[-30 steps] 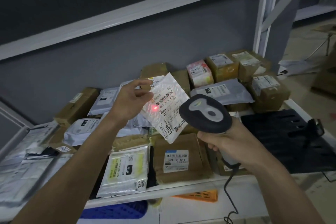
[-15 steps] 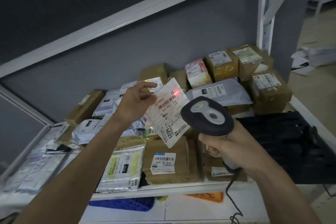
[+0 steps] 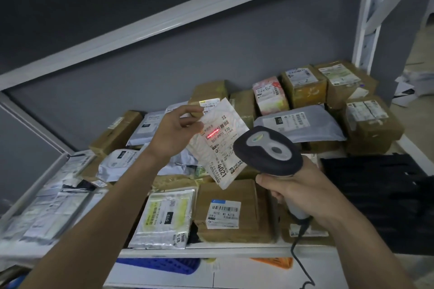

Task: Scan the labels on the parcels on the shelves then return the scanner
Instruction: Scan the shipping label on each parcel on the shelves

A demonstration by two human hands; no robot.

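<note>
My left hand (image 3: 175, 130) pinches the upper left edge of a small white bubble-mailer parcel (image 3: 217, 145) and holds it tilted above the shelf. A red scan line lies across the barcode on its label. My right hand (image 3: 297, 186) grips the handle of a black and grey barcode scanner (image 3: 267, 150), whose head points at the parcel from the right. The scanner's black cable (image 3: 299, 256) hangs down past the shelf edge.
The white metal shelf (image 3: 211, 251) holds several brown cardboard boxes (image 3: 232, 216), grey poly mailers (image 3: 298, 124) and a silver pouch (image 3: 164, 220). A black tray (image 3: 380, 195) lies at the right end. A blue crate (image 3: 162, 265) sits below. The upper shelf beam (image 3: 164, 23) crosses overhead.
The red scanner light has moved from a dot low on the label to a line across its barcode. My view has shifted slightly; both hands keep their holds.
</note>
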